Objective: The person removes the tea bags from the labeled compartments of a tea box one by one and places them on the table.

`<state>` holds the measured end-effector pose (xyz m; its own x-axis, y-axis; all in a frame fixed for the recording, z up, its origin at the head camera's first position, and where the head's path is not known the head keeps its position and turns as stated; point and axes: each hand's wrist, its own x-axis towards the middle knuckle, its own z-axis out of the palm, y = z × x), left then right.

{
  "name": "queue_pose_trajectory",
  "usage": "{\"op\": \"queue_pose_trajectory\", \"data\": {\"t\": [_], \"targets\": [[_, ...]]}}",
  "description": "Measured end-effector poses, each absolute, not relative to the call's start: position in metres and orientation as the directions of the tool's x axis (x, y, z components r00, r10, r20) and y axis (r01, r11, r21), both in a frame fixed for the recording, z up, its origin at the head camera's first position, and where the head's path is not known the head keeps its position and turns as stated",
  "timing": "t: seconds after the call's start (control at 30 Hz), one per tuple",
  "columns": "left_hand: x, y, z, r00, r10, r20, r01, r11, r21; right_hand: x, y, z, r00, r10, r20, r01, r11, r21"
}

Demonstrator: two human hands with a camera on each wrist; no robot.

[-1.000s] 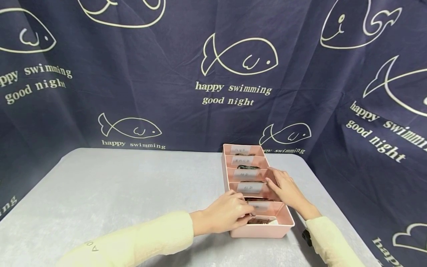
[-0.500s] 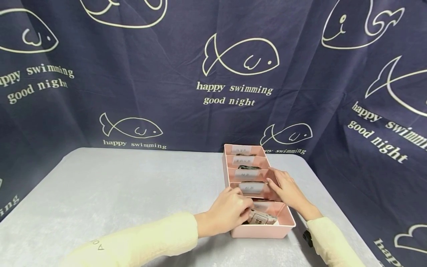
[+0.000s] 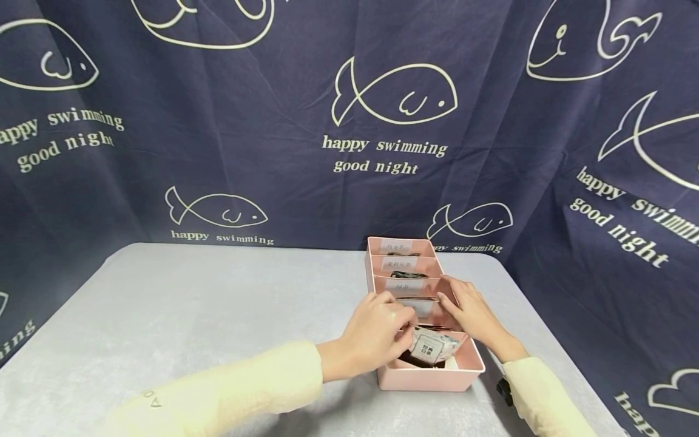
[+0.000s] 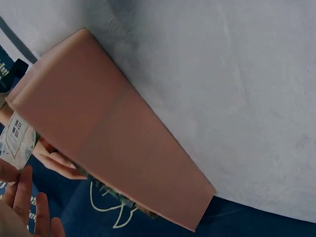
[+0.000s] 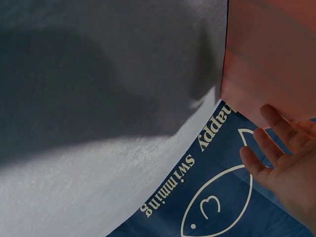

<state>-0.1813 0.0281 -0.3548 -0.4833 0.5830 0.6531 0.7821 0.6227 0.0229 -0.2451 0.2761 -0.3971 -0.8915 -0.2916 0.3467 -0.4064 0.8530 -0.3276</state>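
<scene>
A long pink divided box (image 3: 431,380) stands on the right of the table, its compartments bearing white labels and thin packets. Over the nearest compartment my left hand (image 3: 377,331) pinches a pale printed tea sachet (image 3: 431,346) at its left edge. The sachet is tilted, its label facing up; the left wrist view shows the same tea sachet (image 4: 17,136) above the box's rim. My right hand (image 3: 476,312) rests on the box's right rim. In the right wrist view its fingers (image 5: 279,126) lie fairly straight against the outer wall; its thumb is hidden there.
Dark packets (image 3: 409,275) sit in the farther compartments. Something dark lies under the sachet in the nearest one. The grey-white table (image 3: 218,297) extends left of the box. A navy cloth (image 3: 295,152) with fish drawings hangs behind and at the sides.
The tea sachet has come up out of the nearest compartment and its printed face has turned into view. My left hand has risen slightly with it. The right hand stays at the rim.
</scene>
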Motion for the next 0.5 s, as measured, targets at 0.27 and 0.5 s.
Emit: {"op": "queue_pose_trajectory", "data": {"t": [0.27, 0.5], "targets": [[-0.181, 0.020, -0.332, -0.517, 0.533, 0.670, 0.779, 0.617, 0.111, -0.245, 0.276, -0.397, -0.892, -0.289, 0.347, -0.403, 0.857, -0.321], [-0.191, 0.008, -0.317, -0.509, 0.456, 0.730, 0.772, 0.617, 0.153, -0.245, 0.276, -0.397, -0.894, -0.285, 0.345, -0.397, 0.861, -0.318]]}}
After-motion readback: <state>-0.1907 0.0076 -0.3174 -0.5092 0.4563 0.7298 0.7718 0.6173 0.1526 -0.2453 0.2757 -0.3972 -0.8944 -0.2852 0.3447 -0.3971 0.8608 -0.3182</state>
